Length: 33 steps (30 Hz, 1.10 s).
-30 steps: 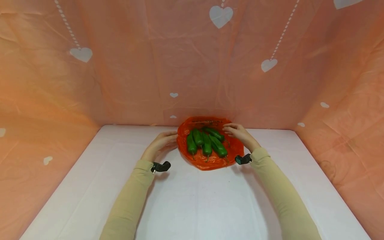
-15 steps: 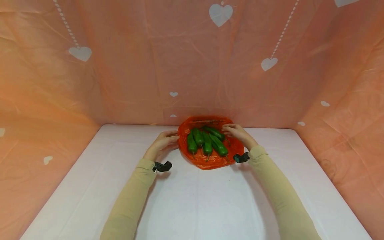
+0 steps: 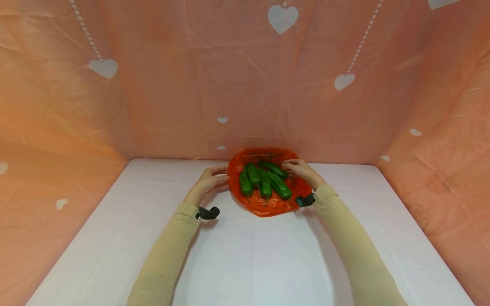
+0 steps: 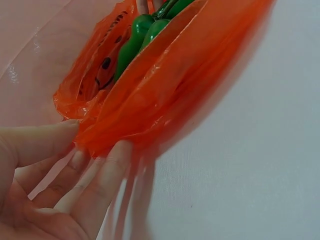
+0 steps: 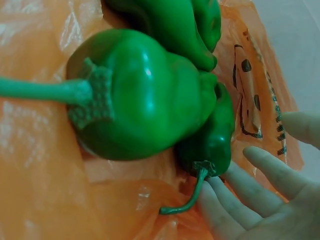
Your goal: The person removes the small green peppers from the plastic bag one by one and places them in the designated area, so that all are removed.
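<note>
Several green peppers lie in a spread orange-red plastic bag at the back of the white table. My left hand is at the bag's left edge. In the left wrist view its thumb and fairly straight fingers touch the bag's gathered end. My right hand reaches over the bag's right side, beside the rearmost pepper. The right wrist view has its extended fingers next to a pepper with a curved stem; whether they press it is unclear. Nothing is gripped there.
An orange sheet with white hearts hangs behind the white table and along both sides. The bag lies close to the back sheet. A dark wrist camera sits on the left wrist, another dark camera on the right.
My right hand has shifted slightly left, closer to the rearmost pepper. The left hand has moved slightly right with the bag's left edge. The peppers keep their arrangement.
</note>
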Each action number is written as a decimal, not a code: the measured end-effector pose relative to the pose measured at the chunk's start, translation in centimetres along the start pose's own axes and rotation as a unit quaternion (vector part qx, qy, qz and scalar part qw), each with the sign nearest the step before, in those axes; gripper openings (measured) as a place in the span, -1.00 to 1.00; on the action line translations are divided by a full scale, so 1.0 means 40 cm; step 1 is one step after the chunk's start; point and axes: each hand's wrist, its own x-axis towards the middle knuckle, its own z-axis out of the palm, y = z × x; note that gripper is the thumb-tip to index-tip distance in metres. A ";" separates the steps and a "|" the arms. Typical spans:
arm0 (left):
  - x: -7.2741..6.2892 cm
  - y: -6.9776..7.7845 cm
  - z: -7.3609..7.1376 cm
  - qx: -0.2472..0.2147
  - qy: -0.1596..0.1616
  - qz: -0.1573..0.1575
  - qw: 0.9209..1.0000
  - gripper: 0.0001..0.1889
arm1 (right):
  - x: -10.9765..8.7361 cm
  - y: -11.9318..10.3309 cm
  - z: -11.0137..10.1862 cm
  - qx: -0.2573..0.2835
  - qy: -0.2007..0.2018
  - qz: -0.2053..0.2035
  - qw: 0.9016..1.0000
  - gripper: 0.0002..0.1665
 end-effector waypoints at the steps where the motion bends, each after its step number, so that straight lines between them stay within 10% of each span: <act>1: 0.000 0.000 0.000 0.005 -0.001 0.002 1.000 -0.51 | 0.000 0.000 0.000 0.003 -0.001 0.002 1.000 -0.43; 33: 0.003 -0.006 0.000 0.027 0.007 0.014 1.000 -0.50 | 0.024 0.019 0.013 -0.023 -0.011 0.024 0.999 -0.38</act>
